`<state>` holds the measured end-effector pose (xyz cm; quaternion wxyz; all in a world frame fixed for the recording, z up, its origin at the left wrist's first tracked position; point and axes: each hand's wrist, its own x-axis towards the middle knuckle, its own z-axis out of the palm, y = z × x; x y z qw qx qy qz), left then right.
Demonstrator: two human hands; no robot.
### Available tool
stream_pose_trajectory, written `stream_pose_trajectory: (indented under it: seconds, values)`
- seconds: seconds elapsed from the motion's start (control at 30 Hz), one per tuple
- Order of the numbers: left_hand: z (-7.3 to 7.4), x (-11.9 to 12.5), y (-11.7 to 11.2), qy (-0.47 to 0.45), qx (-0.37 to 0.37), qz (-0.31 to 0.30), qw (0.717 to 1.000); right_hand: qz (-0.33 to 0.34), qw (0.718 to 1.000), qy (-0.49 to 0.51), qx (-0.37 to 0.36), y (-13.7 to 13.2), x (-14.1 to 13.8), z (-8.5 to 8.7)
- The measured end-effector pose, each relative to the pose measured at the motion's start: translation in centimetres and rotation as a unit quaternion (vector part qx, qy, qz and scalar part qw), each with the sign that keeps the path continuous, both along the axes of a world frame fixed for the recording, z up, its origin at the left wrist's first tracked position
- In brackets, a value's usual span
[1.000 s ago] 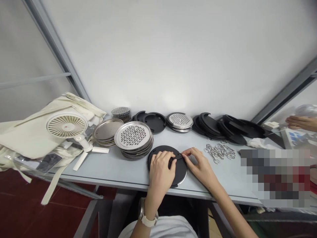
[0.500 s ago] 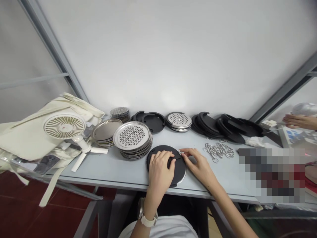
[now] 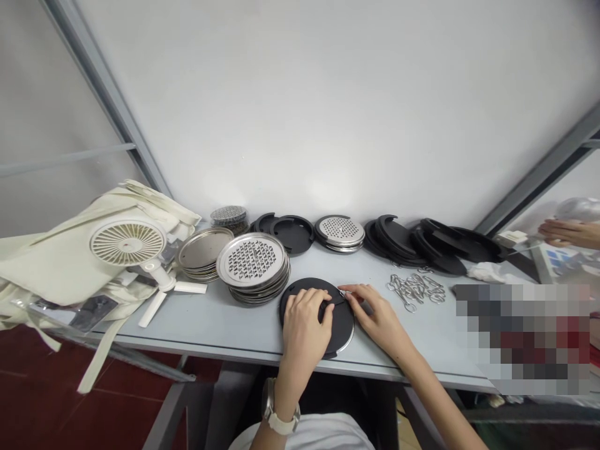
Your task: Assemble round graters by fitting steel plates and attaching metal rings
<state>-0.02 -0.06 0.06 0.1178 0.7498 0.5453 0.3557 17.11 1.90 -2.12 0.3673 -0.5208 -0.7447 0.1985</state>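
Observation:
A black round disc (image 3: 341, 325) with a thin silvery rim at its lower right lies near the table's front edge. My left hand (image 3: 307, 319) is on top of it, fingers curled over and gripping it, hiding its left middle. At the disc's upper right edge, the thumb and fingertips of my right hand (image 3: 379, 315) pinch a small shiny wire ring (image 3: 342, 293), mostly covered by the fingers. Right of that hand lies a loose pile of metal wire loops (image 3: 416, 289).
Left of the disc stand a stack of metal grater plates (image 3: 253, 259) and plain metal discs (image 3: 204, 247). Behind are black round covers (image 3: 398, 237) and a perforated plate (image 3: 340, 229). A small fan (image 3: 129, 242) and cream bag (image 3: 60, 250) occupy the left; another person's hand (image 3: 569, 232) shows far right.
The view has shifted slightly. My right fingertips press a little closer to the disc's edge, and less of the wire ring shows. My left hand stays in place on the disc.

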Motion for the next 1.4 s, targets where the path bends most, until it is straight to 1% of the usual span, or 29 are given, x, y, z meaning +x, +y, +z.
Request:
stream_pose_trajectory:
  seconds: [0.23,0.47,0.6,0.87,1.1,1.4]
  values:
    - [-0.06,0.03,0.08,0.001,-0.002,-0.002,1.000,0.008,1.000,-0.006,0.010,-0.22,-0.40,0.46]
    - [-0.09,0.02,0.08,0.000,0.001,-0.004,1.000,0.001,1.000,0.008,-0.024,-0.34,-0.53,0.67]
    - [-0.05,0.07,0.06,0.002,0.002,-0.002,1.000,0.005,0.999,0.021,-0.036,-0.27,-0.53,0.59]
    - [-0.02,0.04,0.11,0.006,0.006,-0.002,1.000,0.011,0.999,0.027,-0.035,-0.11,-0.40,0.27]
    - [-0.08,-0.01,0.09,0.003,0.004,-0.005,1.000,0.027,0.997,0.035,-0.060,-0.15,-0.33,0.35]
    - [-0.07,-0.01,0.06,0.001,0.003,-0.005,1.000,0.038,0.996,0.040,-0.071,-0.09,-0.32,0.03]
